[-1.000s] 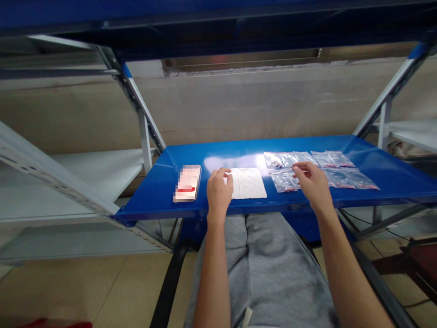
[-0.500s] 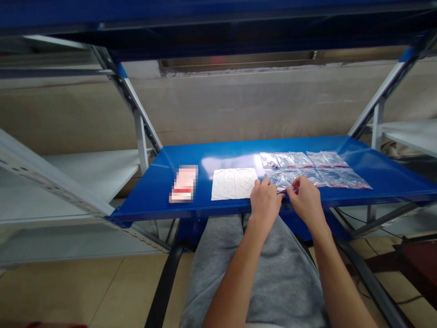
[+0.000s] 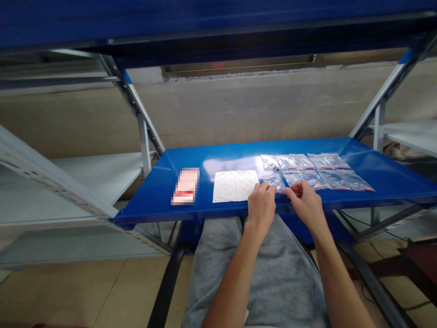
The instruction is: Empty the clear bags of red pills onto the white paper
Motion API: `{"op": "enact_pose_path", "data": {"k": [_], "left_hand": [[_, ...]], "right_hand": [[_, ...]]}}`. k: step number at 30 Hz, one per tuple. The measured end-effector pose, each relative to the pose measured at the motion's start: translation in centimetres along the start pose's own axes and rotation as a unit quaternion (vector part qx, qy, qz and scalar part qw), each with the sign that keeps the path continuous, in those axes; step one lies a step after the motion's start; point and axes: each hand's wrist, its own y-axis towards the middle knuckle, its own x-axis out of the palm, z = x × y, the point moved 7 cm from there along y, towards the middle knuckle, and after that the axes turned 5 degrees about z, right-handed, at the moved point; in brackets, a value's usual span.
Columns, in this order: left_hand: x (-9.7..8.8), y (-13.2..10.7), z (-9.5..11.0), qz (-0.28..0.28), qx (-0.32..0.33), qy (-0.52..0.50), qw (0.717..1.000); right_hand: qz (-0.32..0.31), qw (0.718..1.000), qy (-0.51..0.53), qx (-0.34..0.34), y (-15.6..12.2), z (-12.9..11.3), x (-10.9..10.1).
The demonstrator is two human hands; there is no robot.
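My left hand [image 3: 261, 205] and my right hand [image 3: 305, 203] meet at the front edge of the blue shelf [image 3: 232, 157]. Both pinch the near red-striped edge of a small clear zip bag [image 3: 275, 181] that lies flat on the shelf. Several more clear zip bags [image 3: 316, 171] lie in two rows to the right. Just left of my left hand lies a white paper sheet [image 3: 235, 185]. What the bags hold is too small to tell.
A blurred pink and white phone-sized object [image 3: 185, 186] lies at the shelf's left. Diagonal grey rack struts [image 3: 143, 114] stand left and right. A white shelf [image 3: 95, 171] sits lower left. My grey-trousered legs [image 3: 266, 273] are under the shelf edge.
My left hand left the white sheet and moved right to the near bag. My right hand drew back to the same bag, and both now pinch its edge.
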Motion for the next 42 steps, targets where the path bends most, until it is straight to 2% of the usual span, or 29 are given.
{"op": "enact_pose_path", "data": {"k": [4,6,10,13,18,25,29,32,37,42], "left_hand": [[-1.1,0.4,0.1,0.035,-0.002,-0.073,0.997],[-1.5,0.5,0.4,0.053,0.011,-0.116,0.992],[-1.9,0.5,0.7,0.067,0.049,-0.153,0.985],[-2.2,0.7,0.5,0.061,0.060,-0.152,0.985],[-3.7,1.1,-0.2,0.078,0.052,-0.158,0.983],[-6.3,1.3,-2.4,0.141,-0.006,-0.201,0.969],[-7.4,1.2,-3.9,0.166,-0.020,-0.204,0.965],[-8.3,1.1,-4.8,0.177,-0.015,-0.200,0.963],[-9.6,0.9,-6.3,0.191,-0.049,-0.214,0.957],[-10.3,0.8,-7.1,0.198,-0.062,-0.224,0.952]], "right_hand": [[0.004,0.997,0.044,0.058,0.1,-0.4,-0.4],[-0.005,0.992,0.097,0.087,0.3,-0.8,-0.2],[-0.061,0.944,0.296,0.134,0.8,-1.7,1.4],[-0.064,0.919,0.366,0.134,1.4,-2.2,2.0],[-0.067,0.918,0.373,0.120,1.8,-3.0,2.5],[-0.164,0.920,0.346,0.079,1.1,-5.8,3.6],[-0.190,0.926,0.319,0.066,0.8,-6.8,4.1],[-0.185,0.930,0.312,0.060,0.7,-7.2,4.5],[-0.188,0.936,0.297,0.033,1.3,-8.3,5.1],[-0.126,0.946,0.299,-0.006,2.7,-9.9,4.2]]}}
